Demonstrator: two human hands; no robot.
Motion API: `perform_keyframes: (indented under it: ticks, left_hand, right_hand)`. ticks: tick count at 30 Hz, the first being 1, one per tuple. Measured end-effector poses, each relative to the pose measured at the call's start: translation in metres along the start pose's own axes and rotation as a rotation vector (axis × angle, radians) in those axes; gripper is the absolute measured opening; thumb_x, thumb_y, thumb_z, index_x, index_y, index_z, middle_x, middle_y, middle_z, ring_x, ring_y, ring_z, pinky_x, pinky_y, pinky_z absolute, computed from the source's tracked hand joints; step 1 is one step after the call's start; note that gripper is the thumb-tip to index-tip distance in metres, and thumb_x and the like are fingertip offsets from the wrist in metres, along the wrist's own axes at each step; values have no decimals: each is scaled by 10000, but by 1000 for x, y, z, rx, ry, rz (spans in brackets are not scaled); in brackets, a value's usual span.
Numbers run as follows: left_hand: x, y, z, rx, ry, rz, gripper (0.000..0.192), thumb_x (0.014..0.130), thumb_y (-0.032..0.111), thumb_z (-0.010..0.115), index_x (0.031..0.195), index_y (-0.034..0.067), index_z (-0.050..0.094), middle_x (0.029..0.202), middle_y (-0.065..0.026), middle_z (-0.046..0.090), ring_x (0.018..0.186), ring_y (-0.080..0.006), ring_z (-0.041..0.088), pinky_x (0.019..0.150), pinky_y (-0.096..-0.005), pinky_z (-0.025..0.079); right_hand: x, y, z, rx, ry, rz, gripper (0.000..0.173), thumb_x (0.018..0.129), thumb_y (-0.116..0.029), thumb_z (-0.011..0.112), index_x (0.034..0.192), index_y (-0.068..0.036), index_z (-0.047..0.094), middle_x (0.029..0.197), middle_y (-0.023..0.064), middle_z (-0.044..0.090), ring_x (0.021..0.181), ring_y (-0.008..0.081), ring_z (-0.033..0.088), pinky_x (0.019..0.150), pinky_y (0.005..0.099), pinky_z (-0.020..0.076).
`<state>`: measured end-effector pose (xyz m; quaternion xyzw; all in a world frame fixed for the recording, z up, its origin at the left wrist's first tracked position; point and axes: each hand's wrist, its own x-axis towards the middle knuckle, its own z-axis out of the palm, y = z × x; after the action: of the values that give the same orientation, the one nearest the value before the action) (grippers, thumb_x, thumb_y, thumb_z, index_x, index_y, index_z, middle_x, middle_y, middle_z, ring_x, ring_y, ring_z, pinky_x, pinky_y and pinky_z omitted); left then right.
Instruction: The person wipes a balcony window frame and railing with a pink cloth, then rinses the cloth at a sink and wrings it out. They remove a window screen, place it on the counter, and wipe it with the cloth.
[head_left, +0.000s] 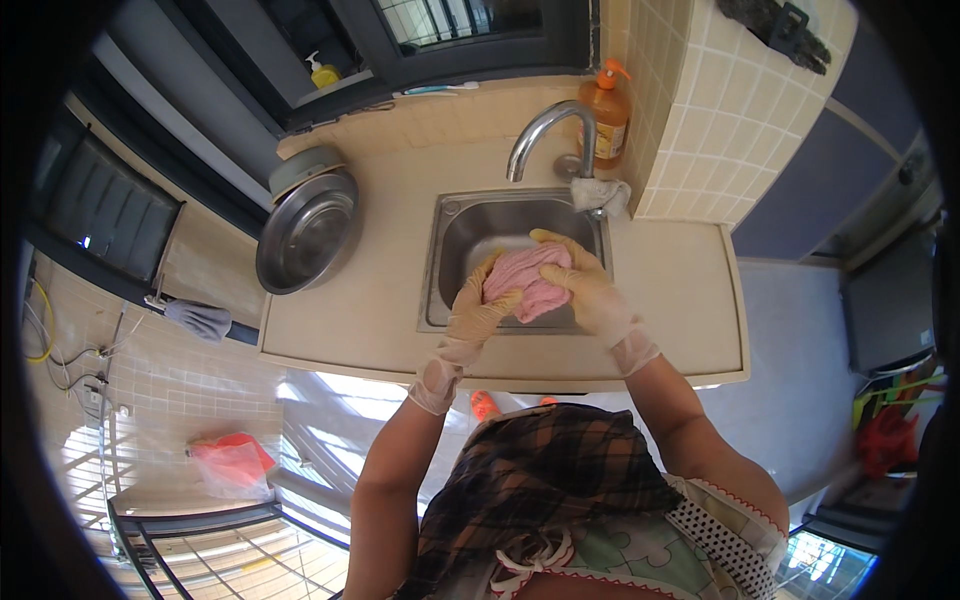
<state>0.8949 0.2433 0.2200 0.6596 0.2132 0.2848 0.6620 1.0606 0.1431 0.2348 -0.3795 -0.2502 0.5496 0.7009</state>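
Note:
A crumpled pink cloth (529, 279) is held in both hands above the stainless steel sink (480, 217). My left hand (480, 304), in a thin translucent glove, grips the cloth's left side, with the thumb on top. My right hand (581, 281), gloved the same way, holds its right side, thumb on top and fingers behind the far edge. The curved chrome faucet (551, 120) stands behind the sink, its spout beyond the cloth. A whitish rag (601, 196) is draped at the faucet's base. The cloth and hands hide part of the basin.
A metal basin (309, 232) leans against a grey-green one (304, 169) at the counter's left. An orange pump bottle (604, 112) stands in the back corner by the tiled wall (727, 120). Toothbrushes (439, 89) lie on the window ledge. The counter's front edge (525, 381) runs before me.

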Motion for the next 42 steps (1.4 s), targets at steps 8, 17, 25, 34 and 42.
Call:
perform_keyframes:
  ticks: [8,17,25,34,42]
  left_hand:
    - [0,6,-9,-717,60,-302,668,921,558,471,1382,79,403,1341,-96,512,1198,-251,533,962,-411,482]
    - [-3,26,-3,-707,241,-232,604,951,517,450,1388,103,398,1374,-79,481,1249,-251,476,998,-430,435]
    - [-1,19,6,-702,382,-85,480,975,431,466,1338,117,440,1333,-68,507,1215,-236,496,1007,-449,417]
    - [-9,24,13,-579,368,28,380,1000,383,448,1276,123,473,1255,-66,549,1128,-194,553,935,-427,482]
    - [-12,16,5,-651,388,26,412,992,388,464,1308,124,456,1276,-66,545,1144,-197,546,949,-439,470]
  right_hand:
    - [-7,-24,10,-128,-263,-69,522,938,-96,515,1430,-41,348,1247,102,543,1144,188,550,972,341,458]
    - [2,-7,15,-321,214,-374,380,907,-120,618,1265,-41,518,1076,69,613,860,133,614,789,274,516]
    - [-14,11,39,-989,309,-609,230,737,-93,757,944,-111,658,843,45,593,708,175,576,665,289,482]
    - [1,28,46,-1039,329,-543,189,757,-149,744,917,-98,659,841,68,593,696,218,581,638,336,484]
    - [14,41,38,-946,279,-547,102,811,-102,693,902,-68,665,842,80,618,692,188,597,643,309,492]
